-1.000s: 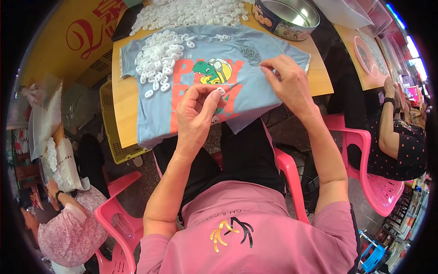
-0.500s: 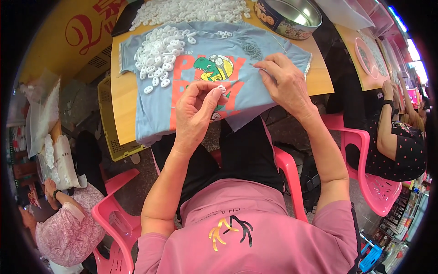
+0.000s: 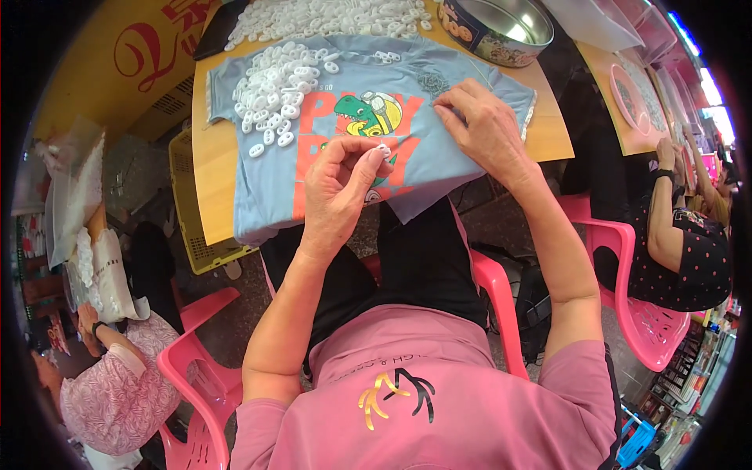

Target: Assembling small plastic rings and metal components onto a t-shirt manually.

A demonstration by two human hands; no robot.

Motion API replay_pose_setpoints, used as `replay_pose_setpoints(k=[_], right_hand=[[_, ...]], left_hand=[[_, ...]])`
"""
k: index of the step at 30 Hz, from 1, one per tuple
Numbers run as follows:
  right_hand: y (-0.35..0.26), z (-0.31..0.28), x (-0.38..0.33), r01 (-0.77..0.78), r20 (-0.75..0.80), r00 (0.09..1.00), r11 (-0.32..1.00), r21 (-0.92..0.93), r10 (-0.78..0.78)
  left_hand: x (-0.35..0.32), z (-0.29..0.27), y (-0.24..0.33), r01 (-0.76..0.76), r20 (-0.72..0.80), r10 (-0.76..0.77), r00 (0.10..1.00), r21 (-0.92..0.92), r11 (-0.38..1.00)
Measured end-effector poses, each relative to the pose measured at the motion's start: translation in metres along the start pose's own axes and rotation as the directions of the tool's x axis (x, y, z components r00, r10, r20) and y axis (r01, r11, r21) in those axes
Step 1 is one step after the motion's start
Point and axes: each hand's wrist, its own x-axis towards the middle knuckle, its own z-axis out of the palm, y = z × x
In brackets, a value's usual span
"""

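Note:
A light blue T-shirt (image 3: 454,74) with an orange print and a green dinosaur lies spread over the wooden table (image 3: 205,168). My left hand (image 3: 338,188) hovers over the shirt's lower part and pinches a small white plastic piece (image 3: 384,148) between thumb and fingertips. My right hand (image 3: 486,129) rests on the shirt's right side, fingertips pressed on the cloth near a thin thread. A heap of small white plastic pieces (image 3: 274,86) lies on the shirt's left shoulder area.
More white pieces (image 3: 329,16) cover the table's far edge beside a round metal tin (image 3: 497,27). A yellow crate (image 3: 192,227) stands under the table's left side. Pink plastic chairs (image 3: 650,329) surround me. Another person sits at the right, one more at lower left.
My left hand has stayed over the print with the white piece, shifting only slightly. The right hand keeps pressing the shirt in the same place.

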Motion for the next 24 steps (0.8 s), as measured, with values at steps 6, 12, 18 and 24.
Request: replay_pose_setpoints(k=[6,12,18,24], right_hand=[[0.000,0.001,0.011,0.029,0.054,0.998,0.999,-0.036,-0.027],[0.006,0.000,0.022,0.102,0.110,0.990,0.992,-0.078,-0.093],[0.013,-0.015,0.023,-0.257,0.138,0.966,0.838,0.482,0.217],[-0.007,-0.022,0.009,-0.453,0.363,0.879,0.303,0.839,0.309]], left_hand=[[-0.001,0.000,-0.001,0.004,-0.005,-0.004,1.000,0.008,1.000],[-0.001,0.000,-0.001,0.010,-0.007,-0.010,1.000,0.018,1.000],[0.001,-0.002,0.001,0.035,-0.007,-0.035,0.999,-0.051,0.998],[0.005,-0.003,0.001,0.062,-0.037,-0.067,0.997,-0.122,0.991]])
